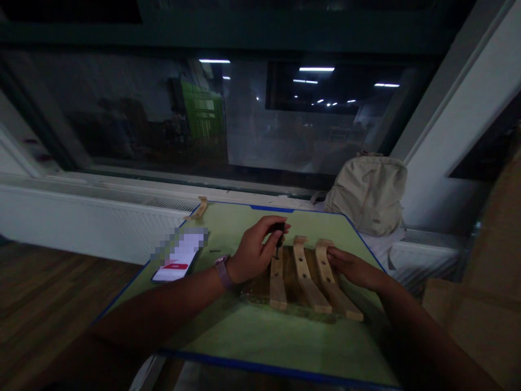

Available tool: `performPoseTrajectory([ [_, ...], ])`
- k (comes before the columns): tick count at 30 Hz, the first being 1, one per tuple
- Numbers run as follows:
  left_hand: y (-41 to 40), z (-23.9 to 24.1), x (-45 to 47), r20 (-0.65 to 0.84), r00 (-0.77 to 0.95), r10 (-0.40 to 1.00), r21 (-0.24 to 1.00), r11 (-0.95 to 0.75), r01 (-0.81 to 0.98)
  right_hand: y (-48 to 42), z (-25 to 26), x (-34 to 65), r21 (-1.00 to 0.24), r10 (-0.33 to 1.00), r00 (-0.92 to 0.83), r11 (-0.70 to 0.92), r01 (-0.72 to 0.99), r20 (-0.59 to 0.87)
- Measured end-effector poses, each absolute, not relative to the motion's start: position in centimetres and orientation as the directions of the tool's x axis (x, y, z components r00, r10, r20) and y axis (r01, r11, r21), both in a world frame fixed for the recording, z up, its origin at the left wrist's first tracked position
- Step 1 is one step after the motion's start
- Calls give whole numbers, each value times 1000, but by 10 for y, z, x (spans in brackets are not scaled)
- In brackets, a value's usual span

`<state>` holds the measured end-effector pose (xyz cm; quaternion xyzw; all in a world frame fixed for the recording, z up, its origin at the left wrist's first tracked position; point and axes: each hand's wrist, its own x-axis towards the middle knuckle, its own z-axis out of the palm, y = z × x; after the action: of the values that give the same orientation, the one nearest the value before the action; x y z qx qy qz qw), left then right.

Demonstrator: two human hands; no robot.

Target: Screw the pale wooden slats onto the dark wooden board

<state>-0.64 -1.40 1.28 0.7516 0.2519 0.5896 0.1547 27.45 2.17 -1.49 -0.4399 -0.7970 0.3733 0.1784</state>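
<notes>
On the green table (252, 336) lie three pale wooden slats (303, 274) with holes in them, side by side across a darker piece. My left hand (256, 250) is closed on a small dark screwdriver (279, 234), whose tip stands on the top end of the leftmost slat (277, 279). My right hand (354, 267) rests palm down beside the rightmost slat (331, 282), fingers stretched flat on it. A watch sits on my left wrist.
A lit phone (177, 263) lies on the table's left part, with a small dark screw (214, 251) just right of it. A beige backpack (368, 193) sits on the sill at the back right. A loose wooden piece (200, 208) lies at the table's far left corner.
</notes>
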Motion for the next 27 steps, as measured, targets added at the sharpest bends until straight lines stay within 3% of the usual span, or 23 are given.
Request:
performPoseTrajectory([
  [4,-15,11,-6,801,232,552,523,-834,178,20,-12,273,-735,848,-530,344,585,-25],
  [11,-12,20,-7,921,138,363,315,-907,281,25,-22,278,-772,848,-529,320,549,-25],
  [18,-14,17,-8,856,182,483,426,-860,281,22,-16,276,-769,863,-504,298,565,-36],
  [27,-12,19,-6,926,155,344,298,-919,259,26,-24,281,-754,876,-478,275,596,-58],
])
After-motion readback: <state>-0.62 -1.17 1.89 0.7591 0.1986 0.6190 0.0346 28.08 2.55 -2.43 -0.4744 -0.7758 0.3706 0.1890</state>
